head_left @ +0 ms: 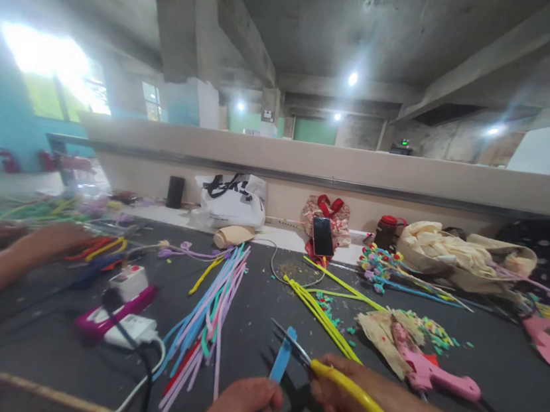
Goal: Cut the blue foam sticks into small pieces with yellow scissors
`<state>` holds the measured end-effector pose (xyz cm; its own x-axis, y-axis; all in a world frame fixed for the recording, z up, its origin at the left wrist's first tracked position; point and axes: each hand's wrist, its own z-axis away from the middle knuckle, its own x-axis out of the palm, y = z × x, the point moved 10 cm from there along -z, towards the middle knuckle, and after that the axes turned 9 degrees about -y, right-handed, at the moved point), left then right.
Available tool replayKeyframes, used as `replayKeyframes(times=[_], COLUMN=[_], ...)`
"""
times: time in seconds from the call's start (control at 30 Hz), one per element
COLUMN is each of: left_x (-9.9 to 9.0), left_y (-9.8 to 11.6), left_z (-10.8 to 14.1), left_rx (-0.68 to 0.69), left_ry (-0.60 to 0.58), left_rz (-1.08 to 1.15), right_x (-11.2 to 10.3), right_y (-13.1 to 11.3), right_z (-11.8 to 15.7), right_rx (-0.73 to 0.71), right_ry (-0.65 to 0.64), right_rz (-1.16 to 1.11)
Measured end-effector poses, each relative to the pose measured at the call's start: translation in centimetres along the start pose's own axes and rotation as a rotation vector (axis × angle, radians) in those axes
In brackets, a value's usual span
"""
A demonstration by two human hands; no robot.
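Near the bottom centre, my left hand (242,410) is closed on the lower end of a flat blue strip (281,360), which points upward. To its right, my right hand (356,403) grips yellow-handled scissors (361,404). The blades are parted, and the strip's upper part lies at or between them; whether they touch it I cannot tell. Beyond the scissors lie several yellow-green stems (326,319). A bundle of purple, blue, pink and green stems (212,312) rests to the left of the strip.
A pink glue gun (449,380) lies right, by scattered green pieces (440,333). Left are a magenta-and-white power strip (116,313) and another person's arm (12,261). A phone (322,237), white bag (233,201) and beaded stems (380,269) are at the back.
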<state>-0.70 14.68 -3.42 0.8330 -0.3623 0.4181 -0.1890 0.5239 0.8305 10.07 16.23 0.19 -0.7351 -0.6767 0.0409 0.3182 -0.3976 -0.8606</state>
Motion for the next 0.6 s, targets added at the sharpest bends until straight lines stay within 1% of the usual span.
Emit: replayKeyframes(times=[0.1, 0.17, 0.27, 0.43, 0.6], left_x=[-0.3, -0.7, -0.7, -0.7, -0.6], left_y=[-0.6, -0.9, -1.1, -1.4, -1.0], left_z=[-0.8, -1.2, -1.5, -1.5, -1.8], left_rx=[-0.131, -0.193, -0.214, -0.245, -0.233], left_ry=[0.018, 0.036, 0.026, 0.044, 0.047], left_rz=[0.026, 0.025, 0.049, 0.085, 0.085], right_x=[-0.4, -0.5, -0.9, -1.9, -2.1], right_y=[-0.5, -0.5, -0.2, 1.1, 0.9], right_z=[0.1, 0.1, -0.3, -1.0, -1.0], right_rx=[0.050, 0.103, 0.141, 0.229, 0.155], right_ry=[0.015, 0.016, 0.017, 0.030, 0.031], right_rz=[-0.001, 0.010, -0.005, -0.003, 0.012])
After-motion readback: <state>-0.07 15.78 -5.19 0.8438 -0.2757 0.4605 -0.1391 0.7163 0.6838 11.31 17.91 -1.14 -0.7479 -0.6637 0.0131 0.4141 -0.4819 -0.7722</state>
